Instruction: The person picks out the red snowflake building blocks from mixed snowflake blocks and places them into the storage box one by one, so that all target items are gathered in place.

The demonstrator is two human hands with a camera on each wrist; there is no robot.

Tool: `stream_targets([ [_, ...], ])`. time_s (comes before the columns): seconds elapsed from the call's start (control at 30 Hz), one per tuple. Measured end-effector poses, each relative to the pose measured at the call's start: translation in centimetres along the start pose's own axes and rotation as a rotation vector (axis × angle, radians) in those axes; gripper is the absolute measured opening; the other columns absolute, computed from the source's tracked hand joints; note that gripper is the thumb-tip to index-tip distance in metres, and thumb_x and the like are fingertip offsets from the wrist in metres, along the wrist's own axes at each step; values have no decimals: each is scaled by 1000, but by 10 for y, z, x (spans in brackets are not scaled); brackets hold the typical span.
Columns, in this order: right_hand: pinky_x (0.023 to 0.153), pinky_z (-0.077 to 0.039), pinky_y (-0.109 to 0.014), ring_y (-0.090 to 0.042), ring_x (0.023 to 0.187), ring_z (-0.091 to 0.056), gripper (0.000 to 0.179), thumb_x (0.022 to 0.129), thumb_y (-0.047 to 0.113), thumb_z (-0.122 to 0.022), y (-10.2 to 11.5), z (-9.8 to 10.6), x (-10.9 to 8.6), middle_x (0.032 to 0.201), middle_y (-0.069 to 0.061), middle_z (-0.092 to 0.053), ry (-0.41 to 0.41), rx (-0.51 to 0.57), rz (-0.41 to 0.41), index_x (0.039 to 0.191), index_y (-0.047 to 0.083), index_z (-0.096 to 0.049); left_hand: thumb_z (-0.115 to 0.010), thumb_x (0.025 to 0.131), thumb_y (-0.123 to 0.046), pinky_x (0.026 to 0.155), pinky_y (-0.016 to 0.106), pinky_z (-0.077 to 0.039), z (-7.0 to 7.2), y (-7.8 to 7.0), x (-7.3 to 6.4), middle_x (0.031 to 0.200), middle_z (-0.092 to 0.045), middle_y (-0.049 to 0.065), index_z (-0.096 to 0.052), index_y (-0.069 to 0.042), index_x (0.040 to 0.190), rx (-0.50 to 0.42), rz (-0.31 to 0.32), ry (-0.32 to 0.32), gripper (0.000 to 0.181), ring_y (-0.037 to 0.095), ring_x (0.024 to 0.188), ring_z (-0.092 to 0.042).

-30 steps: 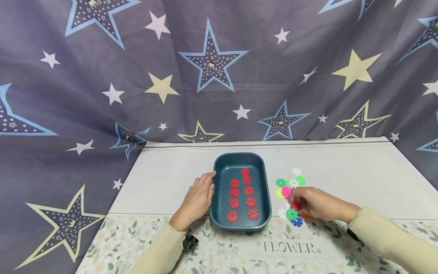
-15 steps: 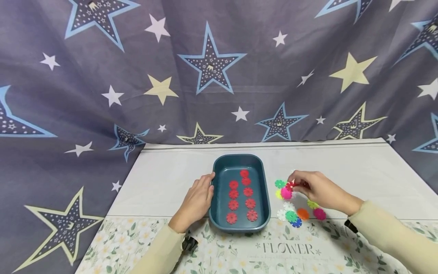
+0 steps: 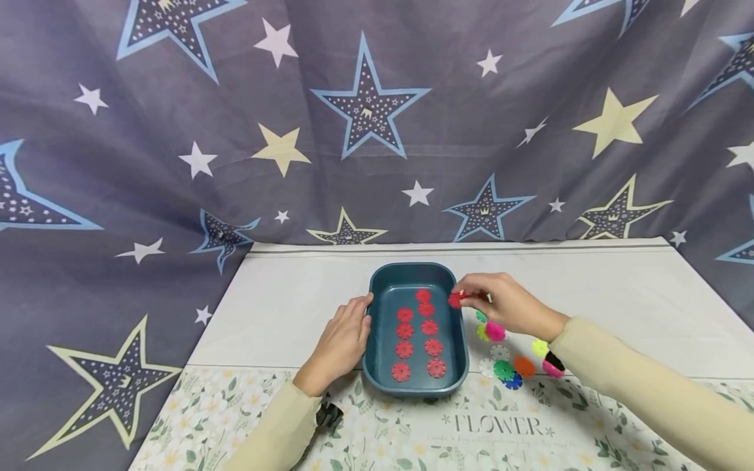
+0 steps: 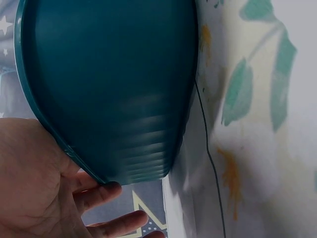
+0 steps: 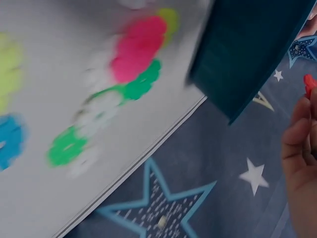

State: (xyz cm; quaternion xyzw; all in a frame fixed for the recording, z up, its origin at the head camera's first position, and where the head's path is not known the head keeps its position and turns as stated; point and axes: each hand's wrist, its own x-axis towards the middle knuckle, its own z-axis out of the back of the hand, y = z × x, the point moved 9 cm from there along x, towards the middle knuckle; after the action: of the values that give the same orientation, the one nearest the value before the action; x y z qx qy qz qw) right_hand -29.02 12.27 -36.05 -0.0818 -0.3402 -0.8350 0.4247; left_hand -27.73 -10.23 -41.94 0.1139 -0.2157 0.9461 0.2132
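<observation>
A dark teal rectangular tray (image 3: pixel 415 392) stands on the table, with two columns of red snowflake discs (image 3: pixel 432 347) lying in it. My left hand (image 3: pixel 337 343) rests against the tray's left side; in the left wrist view its fingers (image 4: pixel 99 196) are extended and touch the rim. Over the tray's right rim, my right hand (image 3: pixel 509 304) pinches another red snowflake disc (image 3: pixel 455 300) between thumb and fingertips. In the right wrist view that disc (image 5: pixel 310 84) shows only partly at the edge.
Right of the tray lie loose snowflake discs: pink (image 3: pixel 495 331), green (image 3: pixel 504 370), blue (image 3: pixel 514 381), orange (image 3: pixel 523 367), yellow (image 3: pixel 540 348) and white ones. Some overlap. A star-patterned curtain (image 3: pixel 412 150) hangs behind the table. The front cloth (image 3: pixel 495 425) has a flower print.
My right hand has picked a red snowflake disc out of the loose pile and carried it up and left to the tray's right rim. The left hand has stayed at the tray.
</observation>
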Motion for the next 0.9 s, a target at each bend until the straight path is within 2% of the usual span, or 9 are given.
stream_targets([
  [0.17, 67, -50, -25, -6, 75, -61, 18, 86, 4, -69, -5, -29, 35, 89, 3, -67, 89, -39, 23, 101, 12, -69, -45, 100, -14, 81, 48, -44, 1, -3, 0, 130, -50, 10, -44, -2, 138, 7, 0, -2, 40, 31, 107, -51],
  [0.3, 64, -50, -25, -4, 68, -59, 14, 86, 1, -67, -20, -59, 58, 83, 1, -68, 204, -91, 29, 97, 9, -70, -46, 100, -15, 78, 48, -45, 0, -8, 1, 130, -50, 10, -45, -2, 137, 12, -10, -2, 40, 31, 106, -51],
  [0.4, 59, -48, -25, -4, 56, -54, 15, 86, -2, -65, -32, -77, 68, 73, 1, -66, 289, -111, -7, 96, 8, -70, -45, 100, -15, 78, 48, -45, -3, -12, 1, 130, -50, 10, -45, -2, 138, 12, -13, 9, 40, 31, 106, -51],
  [0.53, 53, -44, -24, -5, 48, -50, 16, 86, -2, -63, -45, -93, 75, 69, 1, -64, 382, -135, -106, 96, 8, -70, -44, 101, -16, 78, 48, -45, -4, -15, 0, 131, -49, 10, -44, -3, 139, 11, -10, 26, 40, 31, 106, -51],
  [0.67, 50, -42, -25, -7, 46, -50, 12, 86, -1, -65, -50, -99, 78, 71, 3, -65, 399, -175, -177, 89, 10, -70, -44, 101, -16, 79, 48, -45, -4, -18, 0, 131, -49, 9, -44, -3, 139, 9, -8, 30, 40, 30, 107, -51],
  [0.9, 48, -37, -25, -9, 44, -46, 14, 82, 1, -72, -47, -104, 81, 57, 3, -53, 387, -246, -205, 71, 6, -66, -44, 101, -17, 78, 48, -45, -4, -20, 0, 131, -49, 9, -44, -3, 139, 14, -15, 26, 40, 30, 107, -50],
])
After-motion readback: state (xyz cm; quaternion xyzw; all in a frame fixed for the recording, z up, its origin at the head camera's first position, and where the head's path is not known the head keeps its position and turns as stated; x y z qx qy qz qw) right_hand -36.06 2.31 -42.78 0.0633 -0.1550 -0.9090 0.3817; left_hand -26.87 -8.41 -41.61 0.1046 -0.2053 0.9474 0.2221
